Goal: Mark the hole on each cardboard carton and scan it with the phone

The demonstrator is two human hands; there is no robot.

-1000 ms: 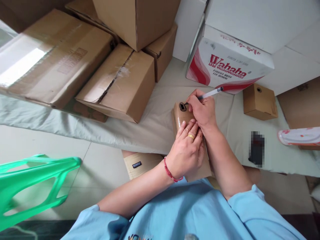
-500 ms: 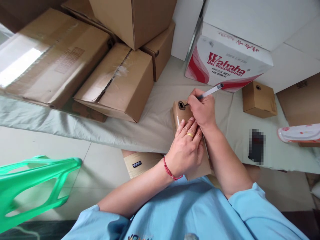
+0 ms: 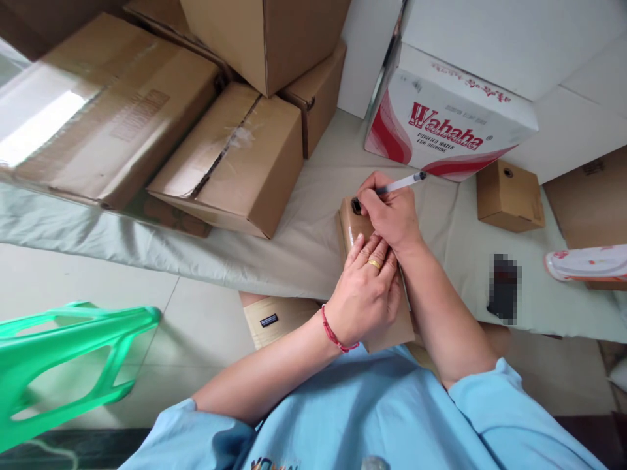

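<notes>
A pen (image 3: pixel 400 183) is being pinched low on its barrel by the right grip (image 3: pixel 392 214), its lower end being hidden by the fingers just beside a dark hole (image 3: pixel 356 206) at the twelve o'clock end of a long brown box (image 3: pixel 361 226); whether the box is being touched there cannot be told. Such a low hold is presumably being used for fine control. The left grip (image 3: pixel 365 290) is being pressed flat across the top of the box, its fingers lying extended and nothing being clasped, probably so that sliding is being prevented. The box is apparently being supported partly by the cloth-covered table (image 3: pixel 313 196), its six o'clock end being held past the edge toward a blue shirt (image 3: pixel 372 398), seemingly so that the hole is being brought within easy reach. Farther out from the box, a taped carton (image 3: pixel 245 170) is being seen at ten o'clock, a red-and-white Wahaha carton (image 3: pixel 441 147) at one, a smaller holed box (image 3: pixel 512 199) at two and a pixelated dark object (image 3: pixel 504 289) at three, perhaps being set aside so that the pen is not being hindered. On the floor (image 3: pixel 196 326), a green stool (image 3: pixel 117 319) is being seen well apart, between eight and nine o'clock.
</notes>
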